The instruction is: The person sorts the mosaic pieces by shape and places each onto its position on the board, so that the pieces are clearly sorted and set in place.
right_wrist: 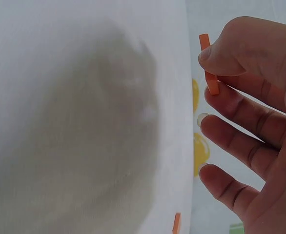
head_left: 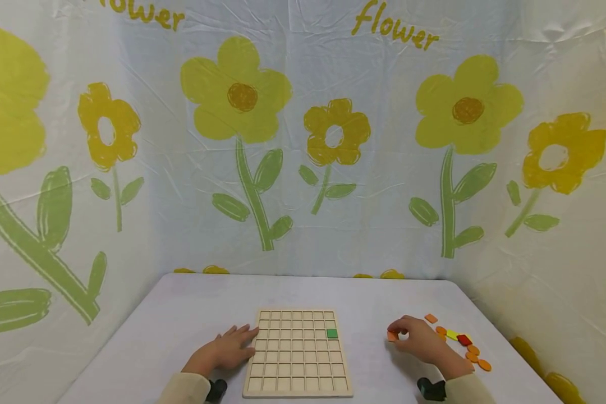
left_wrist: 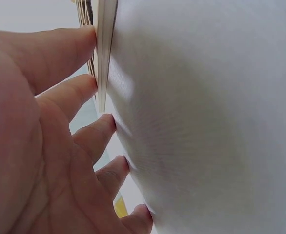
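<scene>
On the near side of a table (head_left: pixel 373 297), two pale sleeves (head_left: pixel 184 387) reach in, with a wooden board (head_left: pixel 297 369) between them, its columns of square cells running near to far. The left hand (head_left: pixel 224 349) has its fingers spread wide, thumb and forefinger touching the board's left edge. The right hand (head_left: pixel 419 339), well right of the board, pinches an orange tile (right_wrist: pixel 211 82) between thumb and fingertips, lifted off the table and nearly level. What seems to count is a sideways gap: the board lies left of the tile, apart from it, and the left hand is the nearer to the board. Right of the right hand, loose pieces (head_left: pixel 473 350) trail near to far; a green tile (head_left: pixel 332 334) sits in the board's rightmost column. Beyond hangs a sheet (head_left: pixel 293 33) printed with yellow flowers (head_left: pixel 242 98)
</scene>
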A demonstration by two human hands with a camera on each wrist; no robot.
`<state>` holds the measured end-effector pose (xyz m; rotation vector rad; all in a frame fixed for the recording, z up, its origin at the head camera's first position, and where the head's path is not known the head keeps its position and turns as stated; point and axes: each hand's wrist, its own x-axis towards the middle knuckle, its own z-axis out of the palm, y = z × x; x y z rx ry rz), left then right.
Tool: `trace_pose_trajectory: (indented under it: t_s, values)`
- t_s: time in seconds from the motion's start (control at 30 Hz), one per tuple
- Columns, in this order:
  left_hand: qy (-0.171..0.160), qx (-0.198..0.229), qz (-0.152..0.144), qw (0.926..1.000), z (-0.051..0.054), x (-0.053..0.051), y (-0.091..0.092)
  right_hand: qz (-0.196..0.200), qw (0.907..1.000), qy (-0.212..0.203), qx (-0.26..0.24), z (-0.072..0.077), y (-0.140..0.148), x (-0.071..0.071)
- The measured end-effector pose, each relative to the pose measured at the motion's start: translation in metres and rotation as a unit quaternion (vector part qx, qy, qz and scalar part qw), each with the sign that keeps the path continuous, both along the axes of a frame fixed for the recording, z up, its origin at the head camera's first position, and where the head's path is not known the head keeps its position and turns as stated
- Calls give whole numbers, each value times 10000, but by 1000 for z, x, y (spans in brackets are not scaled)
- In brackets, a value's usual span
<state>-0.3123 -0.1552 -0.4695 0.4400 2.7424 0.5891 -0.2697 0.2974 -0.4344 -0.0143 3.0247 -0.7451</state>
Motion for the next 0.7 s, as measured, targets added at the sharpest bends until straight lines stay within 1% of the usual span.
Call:
trace_pose_trajectory:
  t_s: [0.23,0.37,0.57,0.7]
  values:
    - [21,28,-11,10000,0,0,0,140,9999,59,-77,-5,-16,-7]
    - [17,56,-21,10000,0,0,0,285,9995,128,-79,-7,-25,-9]
    - [28,118,-84,9999,2,1,-1,400,9990,196,-75,-9,-35,-11]
    - [26,96,-56,9999,1,0,-1,541,9982,253,-110,-10,-41,-12]
